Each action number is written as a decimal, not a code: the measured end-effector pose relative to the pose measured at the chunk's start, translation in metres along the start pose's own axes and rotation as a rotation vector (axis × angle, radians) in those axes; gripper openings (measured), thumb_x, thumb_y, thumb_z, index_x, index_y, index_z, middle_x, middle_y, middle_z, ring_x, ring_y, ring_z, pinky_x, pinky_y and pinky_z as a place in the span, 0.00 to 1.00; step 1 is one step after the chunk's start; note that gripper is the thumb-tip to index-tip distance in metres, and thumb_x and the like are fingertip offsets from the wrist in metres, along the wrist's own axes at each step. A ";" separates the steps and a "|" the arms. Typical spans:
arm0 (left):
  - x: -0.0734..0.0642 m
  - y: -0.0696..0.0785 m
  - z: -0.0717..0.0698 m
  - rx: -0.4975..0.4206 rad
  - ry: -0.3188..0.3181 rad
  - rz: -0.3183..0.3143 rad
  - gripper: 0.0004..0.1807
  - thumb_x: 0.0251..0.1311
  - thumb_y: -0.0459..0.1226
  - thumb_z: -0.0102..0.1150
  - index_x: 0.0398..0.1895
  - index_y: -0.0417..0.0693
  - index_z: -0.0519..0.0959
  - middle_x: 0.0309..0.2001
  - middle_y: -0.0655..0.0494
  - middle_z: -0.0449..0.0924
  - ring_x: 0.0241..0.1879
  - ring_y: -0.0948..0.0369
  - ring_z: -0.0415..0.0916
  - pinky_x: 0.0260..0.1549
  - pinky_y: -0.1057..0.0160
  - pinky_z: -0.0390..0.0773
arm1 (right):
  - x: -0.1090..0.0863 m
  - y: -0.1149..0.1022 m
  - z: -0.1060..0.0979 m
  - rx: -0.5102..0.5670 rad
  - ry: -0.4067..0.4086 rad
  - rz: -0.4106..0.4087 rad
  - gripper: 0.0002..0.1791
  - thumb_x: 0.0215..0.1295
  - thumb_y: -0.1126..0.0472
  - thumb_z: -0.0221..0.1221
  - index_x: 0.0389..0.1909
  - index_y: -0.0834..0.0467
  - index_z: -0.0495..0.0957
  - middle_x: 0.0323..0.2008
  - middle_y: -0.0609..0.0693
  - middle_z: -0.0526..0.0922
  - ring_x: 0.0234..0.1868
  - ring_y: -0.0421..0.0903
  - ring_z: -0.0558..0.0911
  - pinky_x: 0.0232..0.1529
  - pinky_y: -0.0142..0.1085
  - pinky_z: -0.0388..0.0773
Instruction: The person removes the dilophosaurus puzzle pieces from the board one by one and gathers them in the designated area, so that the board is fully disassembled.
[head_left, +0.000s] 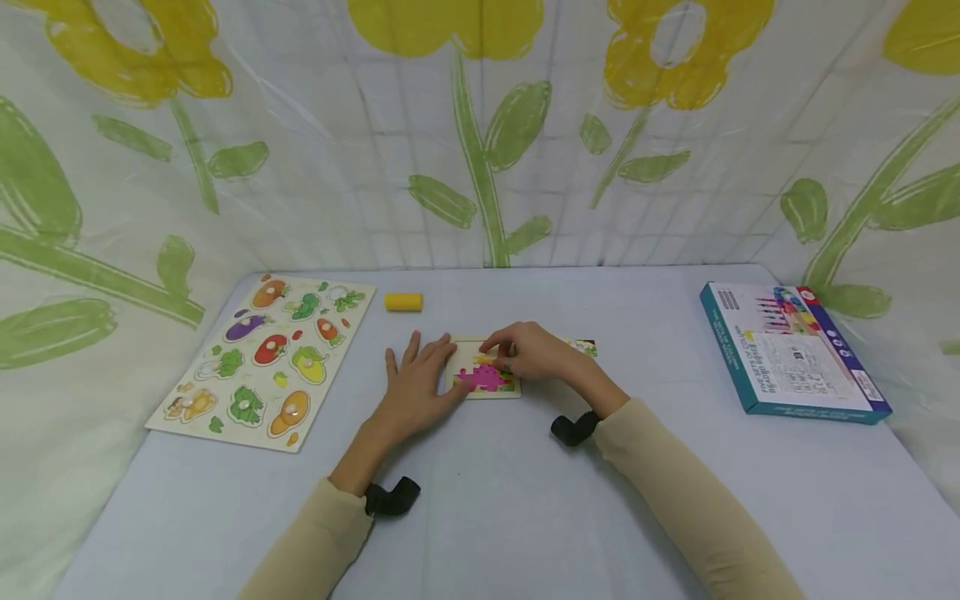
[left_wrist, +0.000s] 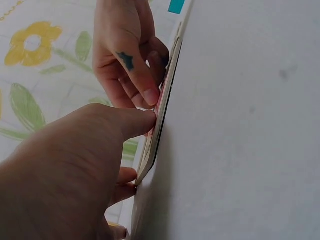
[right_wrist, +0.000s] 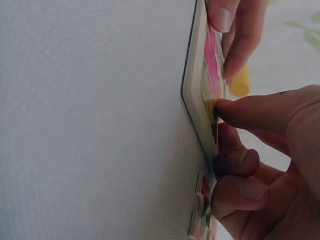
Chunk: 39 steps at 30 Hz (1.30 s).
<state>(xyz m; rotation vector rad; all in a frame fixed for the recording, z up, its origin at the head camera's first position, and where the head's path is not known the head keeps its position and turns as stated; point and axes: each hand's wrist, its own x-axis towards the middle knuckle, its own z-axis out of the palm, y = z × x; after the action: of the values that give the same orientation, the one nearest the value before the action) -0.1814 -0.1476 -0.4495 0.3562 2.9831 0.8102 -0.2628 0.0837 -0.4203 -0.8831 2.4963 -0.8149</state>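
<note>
Left hand [head_left: 416, 383] spread, thumb on the puzzle [head_left: 487, 381]; right hand [head_left: 537, 353] curled over its right end, pinching what I cannot tell. The puzzle lies between them, long axis parallel to the far edge of my desk [head_left: 465, 500].

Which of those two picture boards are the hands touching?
The small puzzle board with the pink picture, mid-table. The vegetable board is larger, lies off to the left and has no hand on it.

a pale, flower-patterned curtain [head_left: 315, 217] hangs behind the white-covered table [head_left: 487, 517].
</note>
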 end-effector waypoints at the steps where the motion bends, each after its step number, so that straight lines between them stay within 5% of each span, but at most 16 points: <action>1: 0.000 0.001 0.000 0.005 0.000 -0.001 0.41 0.71 0.59 0.58 0.80 0.47 0.66 0.83 0.48 0.61 0.87 0.36 0.38 0.75 0.19 0.30 | 0.000 0.000 0.000 -0.001 -0.002 0.003 0.17 0.73 0.63 0.63 0.61 0.55 0.85 0.37 0.50 0.88 0.35 0.41 0.79 0.37 0.31 0.76; 19: -0.001 0.005 0.001 0.032 0.018 -0.012 0.44 0.70 0.61 0.57 0.79 0.44 0.68 0.83 0.46 0.60 0.86 0.34 0.39 0.75 0.18 0.32 | 0.003 0.000 0.001 0.024 0.006 0.010 0.17 0.73 0.64 0.64 0.60 0.55 0.85 0.36 0.50 0.87 0.32 0.41 0.77 0.37 0.32 0.74; 39: 0.001 0.005 0.003 0.040 0.002 -0.034 0.45 0.70 0.64 0.55 0.81 0.45 0.66 0.84 0.47 0.58 0.86 0.35 0.38 0.75 0.19 0.31 | -0.001 -0.005 0.007 0.037 0.145 -0.033 0.11 0.74 0.65 0.62 0.54 0.56 0.85 0.42 0.52 0.87 0.30 0.41 0.78 0.32 0.32 0.75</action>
<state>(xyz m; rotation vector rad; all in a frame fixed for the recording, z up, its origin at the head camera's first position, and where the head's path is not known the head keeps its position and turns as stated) -0.1812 -0.1413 -0.4492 0.3054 3.0023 0.7491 -0.2566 0.0781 -0.4222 -0.8846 2.5871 -0.9642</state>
